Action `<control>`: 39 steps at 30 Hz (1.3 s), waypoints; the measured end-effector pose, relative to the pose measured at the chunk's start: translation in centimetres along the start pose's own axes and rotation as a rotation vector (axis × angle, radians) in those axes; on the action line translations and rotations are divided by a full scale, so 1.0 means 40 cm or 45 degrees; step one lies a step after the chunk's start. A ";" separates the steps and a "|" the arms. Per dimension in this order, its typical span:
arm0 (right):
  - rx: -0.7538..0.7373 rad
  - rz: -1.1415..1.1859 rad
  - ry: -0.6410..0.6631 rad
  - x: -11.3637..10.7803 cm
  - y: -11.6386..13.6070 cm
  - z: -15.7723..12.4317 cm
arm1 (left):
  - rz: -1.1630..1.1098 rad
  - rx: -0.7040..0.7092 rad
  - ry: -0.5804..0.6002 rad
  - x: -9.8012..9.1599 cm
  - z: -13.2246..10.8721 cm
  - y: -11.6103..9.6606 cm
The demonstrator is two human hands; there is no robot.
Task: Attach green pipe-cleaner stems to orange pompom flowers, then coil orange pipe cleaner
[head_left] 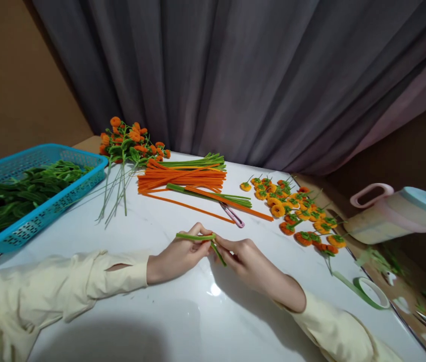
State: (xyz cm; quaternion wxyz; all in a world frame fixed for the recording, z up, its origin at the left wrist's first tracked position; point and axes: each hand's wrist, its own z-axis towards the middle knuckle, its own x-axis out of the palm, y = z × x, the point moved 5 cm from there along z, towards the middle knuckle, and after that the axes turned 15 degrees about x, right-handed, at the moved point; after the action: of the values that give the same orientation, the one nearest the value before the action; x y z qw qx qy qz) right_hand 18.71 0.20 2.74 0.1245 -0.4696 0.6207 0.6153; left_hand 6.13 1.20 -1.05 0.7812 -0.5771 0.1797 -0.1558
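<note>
In the head view, my left hand [181, 256] pinches a green pipe cleaner [188, 236] between thumb and fingers. My right hand [250, 264] grips it too, its fingertips meeting the left ones. One part points left, while another slants down between the hands; whether this is one bent stem or several is hidden by the fingers. Just beyond lie a bundle of orange pipe cleaners [183, 180], some green pipe cleaners [241, 199] and a small pink cutter [232, 215].
A blue basket [62, 198] of green leaf shapes stands at left. Orange flowers with stems [122, 141] lie at the back; several yellow and orange flower heads [299, 211] are on the right. Green tape [374, 293] and a handled tumbler [394, 216] sit farther right. A grey curtain [235, 75] hangs behind.
</note>
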 end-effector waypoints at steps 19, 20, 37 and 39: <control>0.254 0.538 0.025 -0.007 -0.041 0.019 | -0.705 -0.274 -0.035 -0.002 0.013 -0.002; 0.219 0.525 0.005 -0.010 -0.038 0.019 | -0.729 -0.287 -0.029 -0.003 0.015 -0.001; 0.093 0.346 0.040 -0.034 -0.042 0.026 | -0.846 -0.337 0.077 -0.007 0.035 0.025; 0.053 0.341 0.009 -0.034 -0.035 0.025 | -0.858 -0.340 0.078 -0.008 0.035 0.027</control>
State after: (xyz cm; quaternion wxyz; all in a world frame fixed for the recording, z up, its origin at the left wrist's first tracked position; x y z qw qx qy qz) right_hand 20.04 1.94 2.64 0.0488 -0.3819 0.6910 0.6118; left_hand 6.53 2.84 -1.69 0.5982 -0.6960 0.0215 -0.3967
